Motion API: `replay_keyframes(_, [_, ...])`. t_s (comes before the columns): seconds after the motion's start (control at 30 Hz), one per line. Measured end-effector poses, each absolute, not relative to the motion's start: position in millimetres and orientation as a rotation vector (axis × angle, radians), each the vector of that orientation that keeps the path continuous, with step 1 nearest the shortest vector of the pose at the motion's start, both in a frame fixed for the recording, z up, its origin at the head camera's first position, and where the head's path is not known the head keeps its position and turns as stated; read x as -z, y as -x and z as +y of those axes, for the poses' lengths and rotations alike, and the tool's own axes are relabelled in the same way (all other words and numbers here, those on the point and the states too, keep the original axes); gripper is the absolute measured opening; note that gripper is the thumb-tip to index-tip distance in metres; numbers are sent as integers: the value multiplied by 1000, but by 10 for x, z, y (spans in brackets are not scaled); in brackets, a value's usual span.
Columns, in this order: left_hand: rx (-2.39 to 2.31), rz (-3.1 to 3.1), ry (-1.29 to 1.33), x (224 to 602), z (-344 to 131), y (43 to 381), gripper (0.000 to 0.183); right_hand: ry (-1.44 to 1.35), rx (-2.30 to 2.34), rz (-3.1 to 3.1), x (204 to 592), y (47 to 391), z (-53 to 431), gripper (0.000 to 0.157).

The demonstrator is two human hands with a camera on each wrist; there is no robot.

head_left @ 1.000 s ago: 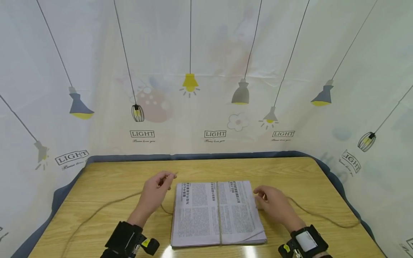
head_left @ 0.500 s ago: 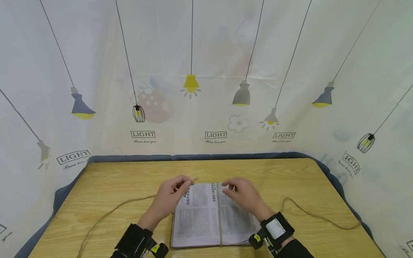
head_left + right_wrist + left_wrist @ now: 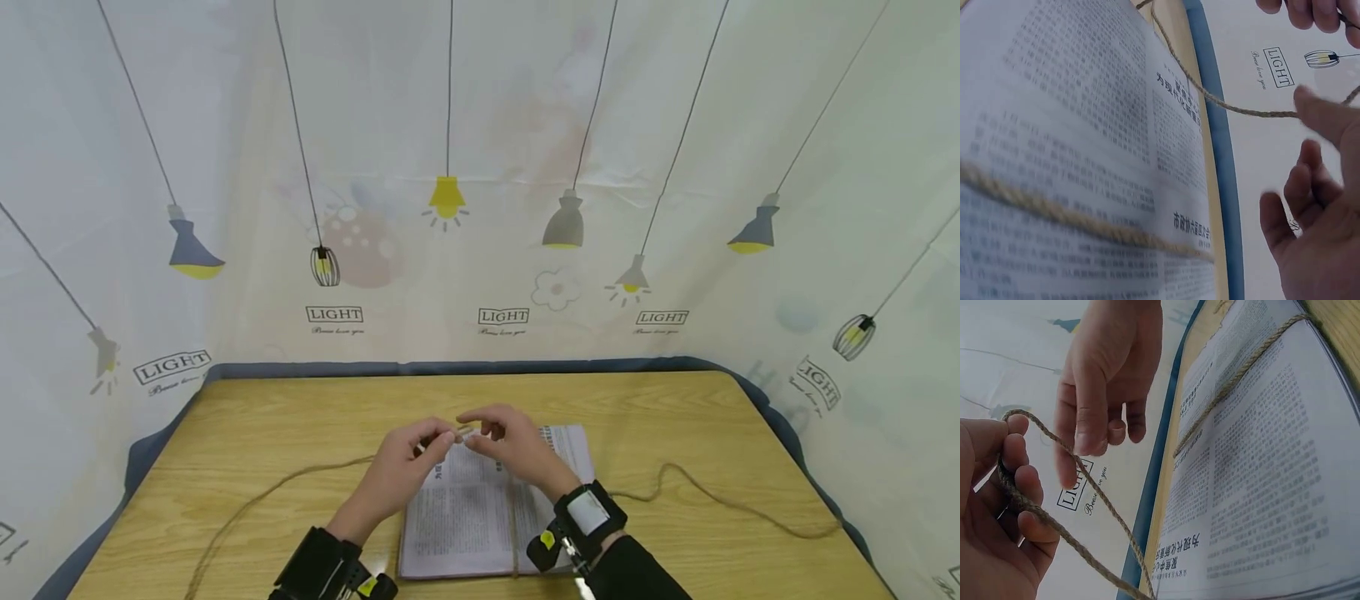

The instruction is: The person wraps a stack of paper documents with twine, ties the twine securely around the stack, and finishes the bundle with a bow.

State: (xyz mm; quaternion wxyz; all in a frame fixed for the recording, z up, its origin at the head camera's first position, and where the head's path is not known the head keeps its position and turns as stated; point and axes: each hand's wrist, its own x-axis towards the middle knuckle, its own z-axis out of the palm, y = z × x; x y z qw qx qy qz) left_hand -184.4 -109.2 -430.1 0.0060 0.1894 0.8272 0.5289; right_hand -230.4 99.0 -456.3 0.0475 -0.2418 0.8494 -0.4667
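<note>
A stack of folded newspapers (image 3: 453, 521) lies on the table, with one strand of jute rope (image 3: 1235, 380) running across its top. My left hand (image 3: 405, 467) pinches a length of jute rope (image 3: 1079, 547) between thumb and fingers above the stack's far left corner. In the left wrist view that rope bends into a loop at the fingertips. My right hand (image 3: 517, 446) is raised over the stack, facing the left. Its fingers are apart and loosely bent, and its thumb (image 3: 1322, 115) overlaps the rope in the right wrist view.
Loose rope (image 3: 258, 493) trails over the wooden table (image 3: 300, 417) on the left, and another rope length (image 3: 731, 502) curves to the right edge. Behind the table hangs a pale curtain (image 3: 480, 267) printed with lamps. Both wrists wear black camera straps (image 3: 592, 517).
My right hand has moved left from beside the stack to my left hand. The left hand has shifted slightly right, still pinching the rope. The rope at right has shifted a little.
</note>
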Motion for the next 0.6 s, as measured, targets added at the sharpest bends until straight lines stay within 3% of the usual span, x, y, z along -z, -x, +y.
replay_keyframes(0.17, [-1666, 2571, -602, 4306, -1089, 1843, 24, 774, 1435, 2530, 4599, 2312, 983, 18])
replay_keyframes(0.3, [-1643, 2618, -578, 4303, -1086, 1833, 24, 691, 1379, 2648, 4610, 2316, 1104, 18])
replay_keyframes(0.6, [-1612, 2651, -556, 4351, -1131, 1821, 20, 238, 1519, 2745, 4502, 2316, 1593, 19])
